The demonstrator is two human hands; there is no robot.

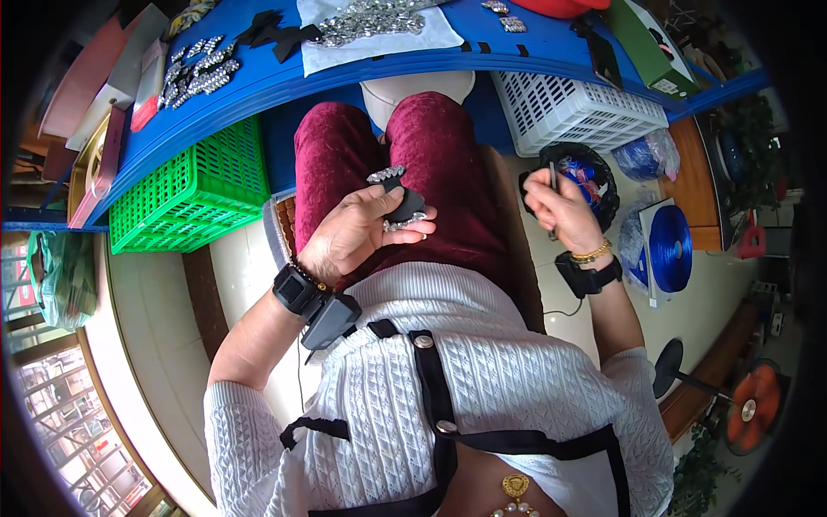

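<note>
My left hand (351,226), above my lap, is closed on a black fabric piece (403,207) edged with clear rhinestones. The thumb presses on top of the piece and the fingers lie under it. Off to the right, apart from that piece, my right hand (564,214) is closed around a slim dark stick-like tool (553,177); its tip is too small to make out. Beyond my knees, a white cloth (345,59) on the blue table (284,79) carries a heap of rhinestone trims (370,26). Black fabric strips (276,36) lie beside the cloth.
Several rhinestone pieces (200,73) lie at the table's left. Under it stand a green crate (194,185) and a white crate (577,116). A black-lined bin (605,202) is just beyond my right hand. A blue ribbon roll (670,248) and an orange fan (755,407) are farther right.
</note>
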